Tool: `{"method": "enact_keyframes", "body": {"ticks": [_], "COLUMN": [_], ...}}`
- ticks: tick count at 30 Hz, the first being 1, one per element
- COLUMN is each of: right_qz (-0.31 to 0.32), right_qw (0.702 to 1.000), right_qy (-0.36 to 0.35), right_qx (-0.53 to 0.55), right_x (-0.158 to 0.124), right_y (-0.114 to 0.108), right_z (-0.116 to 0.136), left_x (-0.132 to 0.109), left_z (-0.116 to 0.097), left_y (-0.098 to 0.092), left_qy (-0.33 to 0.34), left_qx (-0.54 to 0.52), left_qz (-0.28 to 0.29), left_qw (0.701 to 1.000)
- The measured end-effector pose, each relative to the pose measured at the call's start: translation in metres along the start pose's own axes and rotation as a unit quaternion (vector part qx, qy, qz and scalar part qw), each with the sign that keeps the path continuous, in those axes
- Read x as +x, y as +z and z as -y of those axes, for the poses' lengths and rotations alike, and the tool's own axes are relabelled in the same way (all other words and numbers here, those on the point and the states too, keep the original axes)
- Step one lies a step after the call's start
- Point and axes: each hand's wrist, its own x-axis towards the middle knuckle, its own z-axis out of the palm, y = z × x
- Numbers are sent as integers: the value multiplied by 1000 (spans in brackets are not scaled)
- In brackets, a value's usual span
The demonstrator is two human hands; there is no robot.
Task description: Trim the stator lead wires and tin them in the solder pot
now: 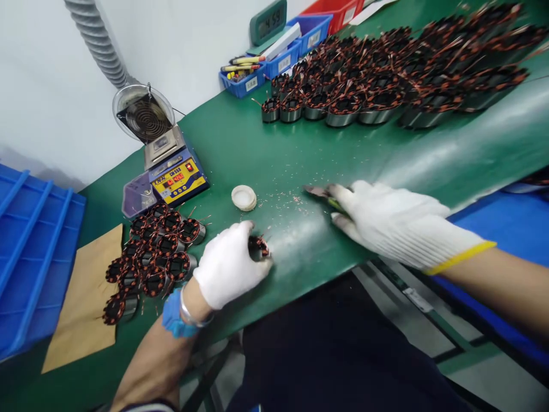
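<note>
- Copper-coloured windings line the small ring [259, 247], which is at the near edge of the green table [240, 143], in the left hand [231, 264].
- White-gloved, that left hand curves its thumb and fingers around the ring, pinching it.
- The right hand [386, 220], also gloved, has its fingers pressed together on a tool [316, 191] with some green on it; its tip, blurred, points toward the left.
- Pale scraps are scattered on the table between the hands and beyond.
- A small white dish [244, 198] sits just beyond the left hand.
- Left of that hand, more wound rings [154, 281] cluster beside a brown sheet [88, 309].
- Behind them stands a blue-and-yellow station [179, 182] with lit red digits.
- Farther back on the right, many wound cores [343, 117] stand in rows near blue bins [246, 84] and a clock [268, 23].
</note>
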Motion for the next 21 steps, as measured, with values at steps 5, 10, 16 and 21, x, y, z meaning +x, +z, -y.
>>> {"method": "enact_keyframes", "body": {"ticks": [5,10,16,21], "right_qz": [-66,-62,-4,73], "right_qw": [998,965,929,899], "right_qy": [-20,-157,-175,-96], "right_qx": [-3,201,327,420], "right_x": [3,-8,12,18], "right_y": [0,15,14,4], "right_z": [2,51,82,66], "left_x": [4,5,10,6], "left_z": [-4,5,0,-7], "left_y": [3,15,39,33], "left_qy": [-62,111,115,132], "left_qx": [66,-57,-61,-41], "left_qz": [-116,-180,-117,-73], "left_qw": [989,976,985,988]}}
